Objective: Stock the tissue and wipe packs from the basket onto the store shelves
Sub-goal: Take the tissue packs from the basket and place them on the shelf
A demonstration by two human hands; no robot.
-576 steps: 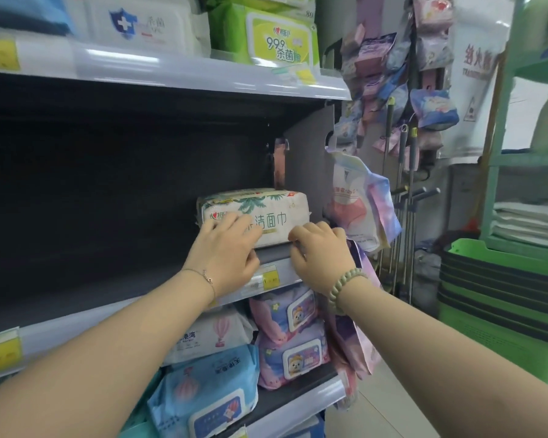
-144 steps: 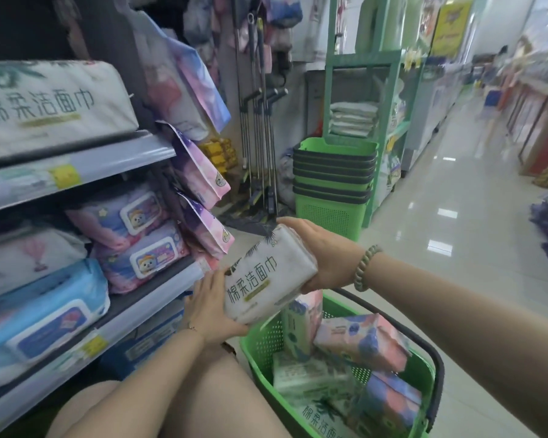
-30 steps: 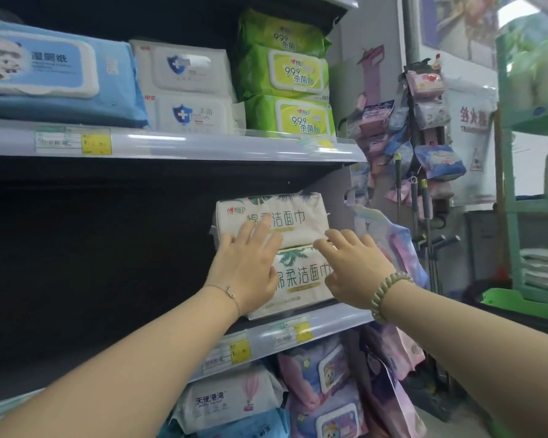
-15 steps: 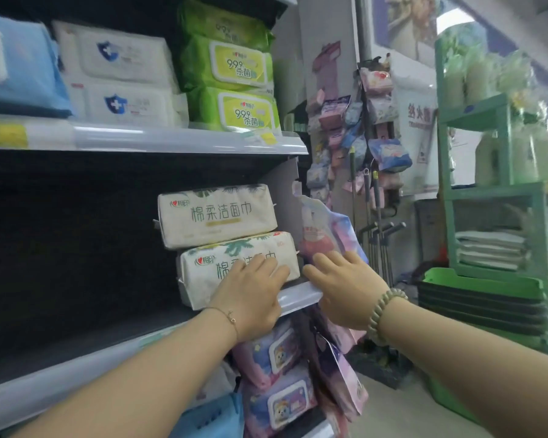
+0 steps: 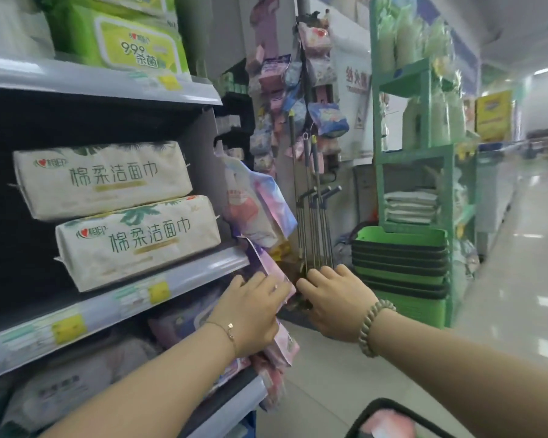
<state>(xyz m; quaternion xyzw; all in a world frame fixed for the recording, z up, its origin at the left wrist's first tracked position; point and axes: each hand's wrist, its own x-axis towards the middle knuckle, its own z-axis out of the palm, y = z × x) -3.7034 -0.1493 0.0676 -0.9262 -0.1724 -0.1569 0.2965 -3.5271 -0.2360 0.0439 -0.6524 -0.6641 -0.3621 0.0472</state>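
Right, upper pack sits on lower pack on the shelf, both slightly skewed. Left hand and right hand hang below its edge, grip loose, empty. Next pack from the basket: lift two-handed, label outward, square it up.

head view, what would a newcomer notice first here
An upper tissue pack lies stacked on a lower tissue pack on the middle shelf, left. Below its edge, the left hand and right hand hold nothing, side by side. Stacked green baskets stand on the floor, right.
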